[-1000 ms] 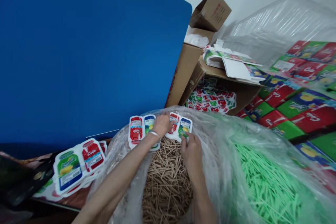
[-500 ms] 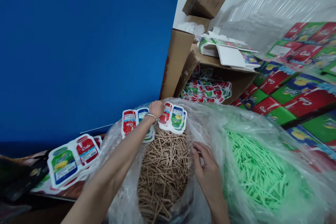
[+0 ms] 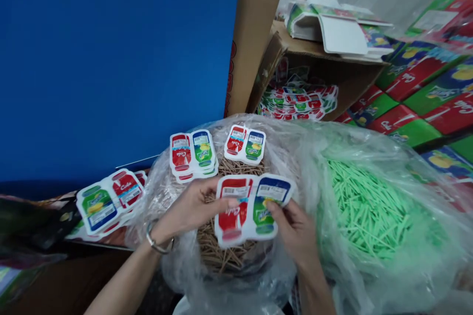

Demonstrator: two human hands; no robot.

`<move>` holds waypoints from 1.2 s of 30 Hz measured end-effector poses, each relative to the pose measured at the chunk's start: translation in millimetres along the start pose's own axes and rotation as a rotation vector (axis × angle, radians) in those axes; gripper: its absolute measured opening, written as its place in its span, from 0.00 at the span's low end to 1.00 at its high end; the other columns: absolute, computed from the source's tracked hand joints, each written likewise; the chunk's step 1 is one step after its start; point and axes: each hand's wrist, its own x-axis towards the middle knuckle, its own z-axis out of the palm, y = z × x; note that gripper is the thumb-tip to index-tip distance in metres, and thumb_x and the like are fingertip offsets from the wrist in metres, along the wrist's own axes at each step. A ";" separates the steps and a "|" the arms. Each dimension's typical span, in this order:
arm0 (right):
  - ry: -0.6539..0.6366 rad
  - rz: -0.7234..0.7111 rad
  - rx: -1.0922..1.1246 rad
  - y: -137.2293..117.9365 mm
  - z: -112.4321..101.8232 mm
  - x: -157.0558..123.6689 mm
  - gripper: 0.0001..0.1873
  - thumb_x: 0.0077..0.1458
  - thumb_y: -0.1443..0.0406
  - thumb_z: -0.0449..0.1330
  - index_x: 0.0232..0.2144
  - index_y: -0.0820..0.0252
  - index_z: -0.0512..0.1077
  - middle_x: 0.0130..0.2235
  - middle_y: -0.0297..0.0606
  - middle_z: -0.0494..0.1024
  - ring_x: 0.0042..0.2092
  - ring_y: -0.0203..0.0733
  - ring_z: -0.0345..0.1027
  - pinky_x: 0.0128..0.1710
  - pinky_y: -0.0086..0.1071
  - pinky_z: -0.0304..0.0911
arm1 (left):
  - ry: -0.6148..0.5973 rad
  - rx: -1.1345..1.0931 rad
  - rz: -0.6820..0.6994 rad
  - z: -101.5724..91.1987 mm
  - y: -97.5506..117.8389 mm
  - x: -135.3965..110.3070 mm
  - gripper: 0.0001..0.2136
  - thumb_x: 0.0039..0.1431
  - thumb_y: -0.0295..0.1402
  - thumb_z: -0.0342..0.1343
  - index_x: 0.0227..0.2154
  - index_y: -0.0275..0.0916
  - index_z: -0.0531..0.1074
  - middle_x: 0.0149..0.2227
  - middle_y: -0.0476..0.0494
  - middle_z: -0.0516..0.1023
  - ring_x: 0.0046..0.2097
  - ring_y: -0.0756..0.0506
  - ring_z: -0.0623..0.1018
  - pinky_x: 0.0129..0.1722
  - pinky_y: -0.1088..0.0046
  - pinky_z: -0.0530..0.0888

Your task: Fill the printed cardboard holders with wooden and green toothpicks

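Observation:
A printed cardboard cutout (image 3: pixel 236 209), shaped like two joined jars with a red Cola side and a green-blue lemon side, is held flat between my hands. My left hand (image 3: pixel 201 204) pinches its left edge, thumb on top. My right hand (image 3: pixel 291 224) grips its right edge, thumb across the lemon print. Beneath it lie brown sticks (image 3: pixel 218 256) in a clear plastic bag (image 3: pixel 240 285). Similar cutouts (image 3: pixel 246 143) rest at the far end of the sticks, and another small stack (image 3: pixel 194 152) lies on the bag's left rim.
Green sticks (image 3: pixel 365 216) fill a plastic bag at right. More cutouts (image 3: pixel 111 202) lie at left beside a blue panel (image 3: pixel 114 59). Behind stands an open carton (image 3: pixel 273 54) holding many cutouts, with folded printed cardboard (image 3: pixel 343 34) on top. Printed boxes (image 3: pixel 417 98) are stacked at right.
My left hand has come back toward me from the far cutouts, now holding one. My right hand has closed on its other edge. The view has tilted down.

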 end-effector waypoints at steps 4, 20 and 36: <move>-0.311 0.096 0.023 19.4 3.9 -27.0 0.15 0.55 0.55 0.54 0.35 0.59 0.74 0.30 0.35 0.80 0.31 0.42 0.73 0.29 0.31 0.68 | -0.041 -0.112 -0.264 14.2 -38.4 -22.5 0.12 0.52 0.41 0.56 0.21 0.39 0.74 0.21 0.50 0.78 0.23 0.47 0.74 0.20 0.77 0.68; -0.483 -0.508 -1.433 92.0 -4.5 -70.9 0.17 0.42 0.83 0.53 0.30 0.60 0.69 0.26 0.39 0.76 0.24 0.42 0.71 0.21 0.30 0.59 | 0.380 -0.195 -0.331 26.2 -65.4 -43.5 0.14 0.44 0.44 0.60 0.16 0.38 0.75 0.18 0.50 0.77 0.23 0.46 0.75 0.24 0.74 0.73; -0.496 -0.587 -1.253 112.1 4.4 -61.0 0.19 0.46 0.79 0.53 0.40 0.62 0.73 0.40 0.48 0.76 0.43 0.52 0.67 0.41 0.44 0.63 | 0.370 -0.331 -0.347 37.9 -78.8 -36.9 0.14 0.44 0.44 0.63 0.20 0.36 0.77 0.17 0.52 0.78 0.22 0.48 0.75 0.23 0.78 0.73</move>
